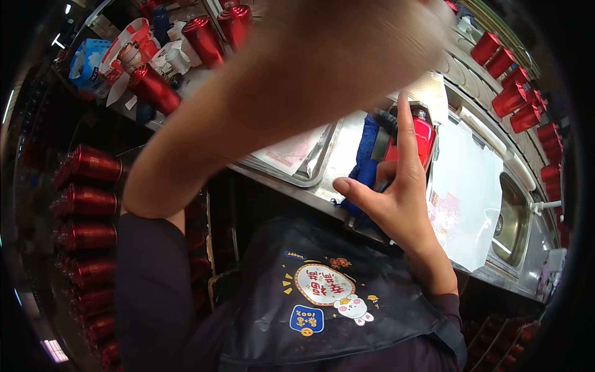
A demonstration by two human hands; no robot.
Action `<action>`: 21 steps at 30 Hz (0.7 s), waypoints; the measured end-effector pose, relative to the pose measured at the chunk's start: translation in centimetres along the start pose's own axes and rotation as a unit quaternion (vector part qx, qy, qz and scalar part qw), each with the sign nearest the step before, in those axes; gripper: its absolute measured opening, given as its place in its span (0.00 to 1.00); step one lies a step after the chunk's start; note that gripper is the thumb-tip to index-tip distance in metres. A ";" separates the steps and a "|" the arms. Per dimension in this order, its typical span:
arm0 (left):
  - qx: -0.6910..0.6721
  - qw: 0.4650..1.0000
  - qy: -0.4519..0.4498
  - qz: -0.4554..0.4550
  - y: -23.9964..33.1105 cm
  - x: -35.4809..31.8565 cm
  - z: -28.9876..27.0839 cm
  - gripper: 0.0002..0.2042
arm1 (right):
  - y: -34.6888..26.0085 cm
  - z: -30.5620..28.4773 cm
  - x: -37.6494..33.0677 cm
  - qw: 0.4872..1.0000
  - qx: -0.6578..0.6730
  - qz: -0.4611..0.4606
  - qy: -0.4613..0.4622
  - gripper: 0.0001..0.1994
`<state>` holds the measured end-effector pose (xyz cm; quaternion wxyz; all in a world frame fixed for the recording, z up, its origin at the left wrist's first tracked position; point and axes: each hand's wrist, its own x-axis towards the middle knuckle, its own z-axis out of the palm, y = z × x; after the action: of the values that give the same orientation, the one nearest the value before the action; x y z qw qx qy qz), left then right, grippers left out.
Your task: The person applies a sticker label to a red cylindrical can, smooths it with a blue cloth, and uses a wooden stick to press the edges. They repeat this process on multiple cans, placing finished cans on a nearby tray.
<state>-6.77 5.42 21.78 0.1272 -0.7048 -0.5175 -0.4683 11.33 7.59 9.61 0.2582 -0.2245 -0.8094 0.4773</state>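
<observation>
R hand point(406, 201), thumb & index apart, just beside red bottle point(425, 136), which sits in from steel surface's point(321, 194) front edge. L hand point(406, 37) blurred, grip: can't tell.

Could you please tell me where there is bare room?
Mostly the white sheet between the red bottle and sink; also a narrow bench strip between tray and blue cloth. The upper left is crowded with other bottles.

edges bend into black; raised left arm point(266, 102) blurred; red bottles point(93, 201) glint; lower area dim.
</observation>
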 end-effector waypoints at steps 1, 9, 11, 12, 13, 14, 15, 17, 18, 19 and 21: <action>0.020 0.999 -0.018 0.029 1.7 0.0 1.7 0.05 | 0.4 0.0 -0.1 1.000 -0.007 -0.014 0.006 0.56; -0.309 0.948 -0.076 0.003 6.0 -4.1 10.8 0.16 | 6.8 -6.2 -6.8 0.959 0.134 0.025 0.250 0.18; -0.305 0.951 -0.042 -0.030 3.6 -5.9 10.8 0.13 | 5.4 -8.4 -9.2 0.920 0.123 0.102 0.358 0.13; -0.240 0.966 -0.085 -0.044 1.7 -6.8 8.7 0.12 | 4.9 -10.0 -10.9 0.899 0.106 0.114 0.410 0.13; -0.199 0.972 -0.049 -0.117 -0.4 -7.9 8.8 0.07 | 4.5 -11.8 -12.5 0.875 0.089 0.127 0.459 0.12; -0.198 0.950 -0.073 -0.230 -2.6 -9.0 7.7 0.06 | 5.5 -14.3 -15.1 0.858 0.087 0.105 0.496 0.12; -0.158 0.945 -0.054 -0.281 -6.1 -11.0 7.3 0.07 | 5.6 -16.2 -17.3 0.836 0.100 0.121 0.526 0.13; -0.072 0.933 -0.160 -0.315 -12.5 -14.5 6.5 0.12 | 5.3 -20.2 -24.1 0.818 0.091 0.184 0.537 0.15; 0.003 0.918 -0.250 -0.309 -14.7 -15.9 5.7 0.18 | 5.9 -22.4 -27.9 0.827 0.084 0.225 0.508 0.15; 0.031 0.919 -0.283 -0.272 -17.3 -17.9 5.9 0.20 | 6.3 -23.8 -31.1 0.826 0.084 0.248 0.499 0.15; 0.053 0.908 -0.340 -0.240 -19.8 -19.8 6.0 0.22 | 7.3 -25.4 -37.4 0.819 0.080 0.298 0.484 0.16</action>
<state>-20.87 5.85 -3.09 -0.1351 -0.6676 -0.7075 -0.1887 56.86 4.72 5.98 0.4788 -0.6352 -0.4334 0.4237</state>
